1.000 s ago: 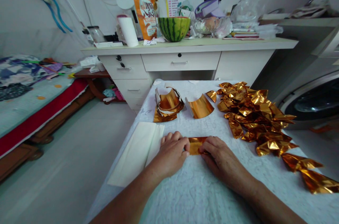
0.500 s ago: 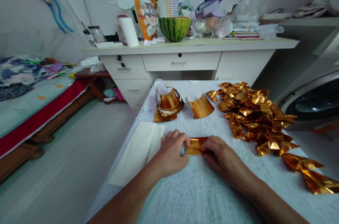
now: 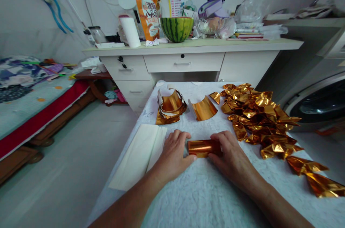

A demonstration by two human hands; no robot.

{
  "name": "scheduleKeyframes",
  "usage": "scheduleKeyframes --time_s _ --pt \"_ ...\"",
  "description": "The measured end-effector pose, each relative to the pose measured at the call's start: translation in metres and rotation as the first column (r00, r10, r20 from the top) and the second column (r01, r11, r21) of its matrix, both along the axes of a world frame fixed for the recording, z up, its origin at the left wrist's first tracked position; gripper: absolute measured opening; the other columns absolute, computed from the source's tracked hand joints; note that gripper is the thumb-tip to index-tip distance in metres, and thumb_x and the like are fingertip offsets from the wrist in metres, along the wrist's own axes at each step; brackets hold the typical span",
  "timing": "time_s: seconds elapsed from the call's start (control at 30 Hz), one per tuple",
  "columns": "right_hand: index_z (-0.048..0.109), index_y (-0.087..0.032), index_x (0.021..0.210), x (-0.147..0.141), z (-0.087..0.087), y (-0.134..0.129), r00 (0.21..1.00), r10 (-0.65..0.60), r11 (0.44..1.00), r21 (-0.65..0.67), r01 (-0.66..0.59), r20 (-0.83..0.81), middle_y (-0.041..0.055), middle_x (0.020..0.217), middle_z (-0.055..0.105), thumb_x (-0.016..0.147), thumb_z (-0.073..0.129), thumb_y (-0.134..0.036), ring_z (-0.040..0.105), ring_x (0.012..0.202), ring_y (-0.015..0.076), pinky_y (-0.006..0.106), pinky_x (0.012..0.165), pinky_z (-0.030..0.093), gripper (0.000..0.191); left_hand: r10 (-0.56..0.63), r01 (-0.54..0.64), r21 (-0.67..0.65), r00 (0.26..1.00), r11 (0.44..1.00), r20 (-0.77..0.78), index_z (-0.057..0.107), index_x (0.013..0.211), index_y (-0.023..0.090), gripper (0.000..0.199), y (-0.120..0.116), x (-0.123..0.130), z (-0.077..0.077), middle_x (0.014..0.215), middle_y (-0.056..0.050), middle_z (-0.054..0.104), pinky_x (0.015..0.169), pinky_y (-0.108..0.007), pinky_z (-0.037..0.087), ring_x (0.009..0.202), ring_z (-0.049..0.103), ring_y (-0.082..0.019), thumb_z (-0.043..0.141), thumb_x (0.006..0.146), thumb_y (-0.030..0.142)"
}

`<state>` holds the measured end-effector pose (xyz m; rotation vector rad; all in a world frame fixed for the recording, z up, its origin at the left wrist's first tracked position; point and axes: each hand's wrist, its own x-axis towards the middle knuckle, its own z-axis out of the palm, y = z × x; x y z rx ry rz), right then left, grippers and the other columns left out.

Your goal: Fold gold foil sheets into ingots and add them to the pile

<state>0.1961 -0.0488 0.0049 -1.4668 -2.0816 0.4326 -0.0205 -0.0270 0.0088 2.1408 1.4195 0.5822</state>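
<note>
A gold foil roll lies crosswise on the cloth-covered table. My right hand grips its right end between thumb and fingers. At the left end, my left hand has thumb and fingers apart, the thumb tip by the roll's lower edge. Curled gold foil sheets and one curved foil piece rest farther back. White paper sheets lie left of my left hand. To the right is a heap of twisted gold foil pieces.
Behind the table stands a white desk bearing a watermelon-patterned bowl, an orange pouch and a white roll. A washing machine is at right, a bed at left.
The foil now forms a closed, rounded roll. My left hand has opened and no longer pinches the left end; my right hand has moved slightly up around the right end.
</note>
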Motion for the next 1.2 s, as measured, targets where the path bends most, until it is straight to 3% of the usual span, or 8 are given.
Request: scheduleKeyframes --time_s 0.17,0.3,0.43,0.67,0.8,0.9,1.2 --pt "0.045 -0.017 0.129 0.008 -0.006 0.003 0.994 -0.076 0.993 0.095 0.069 0.072 0.0144 0.121 0.048 0.076 0.070 -0.024 0.048 0.111 0.0311 0.049 0.096 0.042 0.058 -0.011 0.010 -0.019 1.000 1.000 -0.015 0.056 0.096 0.022 0.027 0.000 0.001 0.003 0.103 -0.003 0.051 0.091 -0.038 0.040 0.103 0.048 -0.024 0.069 0.072 0.022" --pt "0.060 -0.020 0.104 0.011 -0.002 0.004 0.994 -0.060 0.998 0.028 0.058 0.093 0.0115 0.113 0.054 0.073 0.070 -0.018 0.052 0.101 0.0283 0.045 0.087 0.046 0.032 -0.025 0.025 -0.031 1.000 0.999 0.008 0.060 0.086 0.021 0.014 0.000 0.002 0.005 0.100 -0.003 0.053 0.090 -0.036 0.040 0.101 0.048 -0.023 0.068 0.074 0.023" --pt "0.062 -0.021 0.081 0.013 0.007 0.005 0.998 -0.016 0.999 -0.051 0.020 0.063 0.0084 0.101 0.060 0.078 0.061 -0.015 0.055 0.090 0.0237 0.038 0.078 0.046 0.007 -0.017 0.020 -0.060 0.999 0.998 0.039 0.060 0.075 0.020 0.005 0.001 0.002 0.010 0.097 -0.003 0.056 0.089 -0.036 0.040 0.099 0.049 -0.023 0.065 0.077 0.022" --pt "0.060 -0.021 0.084 0.014 0.011 0.003 0.980 -0.072 0.971 -0.237 0.026 -0.187 -0.0005 0.069 0.060 0.087 0.053 -0.029 0.055 0.064 0.0170 0.029 0.060 0.042 0.011 0.026 0.005 -0.103 0.956 0.995 0.291 0.056 0.082 0.020 0.005 0.004 0.000 0.011 0.087 -0.001 0.058 0.081 -0.031 0.040 0.090 0.052 -0.020 0.056 0.084 0.024" --pt "0.056 -0.021 0.093 0.011 0.013 0.001 0.903 -0.084 0.940 -0.334 -0.069 -0.422 -0.0005 0.076 0.062 0.086 0.058 -0.032 0.057 0.066 0.0148 0.026 0.059 0.043 0.013 0.074 0.002 -0.156 0.874 0.988 0.481 0.051 0.080 0.019 0.008 0.007 0.000 0.006 0.078 0.002 0.053 0.073 -0.027 0.040 0.078 0.051 -0.015 0.053 0.087 0.024" --pt "0.056 -0.020 0.090 0.008 0.015 0.000 0.830 -0.107 0.912 -0.387 -0.138 -0.548 -0.0006 0.077 0.061 0.084 0.063 -0.037 0.056 0.067 0.0137 0.024 0.058 0.043 0.019 0.098 -0.015 -0.157 0.839 0.987 0.536 0.051 0.078 0.019 0.010 0.007 0.001 0.007 0.073 0.003 0.051 0.069 -0.025 0.039 0.073 0.050 -0.014 0.055 0.086 0.024" --pt "0.053 -0.018 0.079 0.011 0.014 0.000 0.683 -0.172 0.828 -0.480 -0.290 -0.710 -0.0030 0.070 0.055 0.082 0.069 -0.047 0.049 0.063 0.0102 0.022 0.057 0.037 0.033 0.203 -0.034 -0.267 0.742 0.963 0.639 0.051 0.082 0.018 0.013 0.004 0.003 0.011 0.073 0.003 0.055 0.062 -0.022 0.039 0.066 0.051 -0.011 0.057 0.085 0.029"
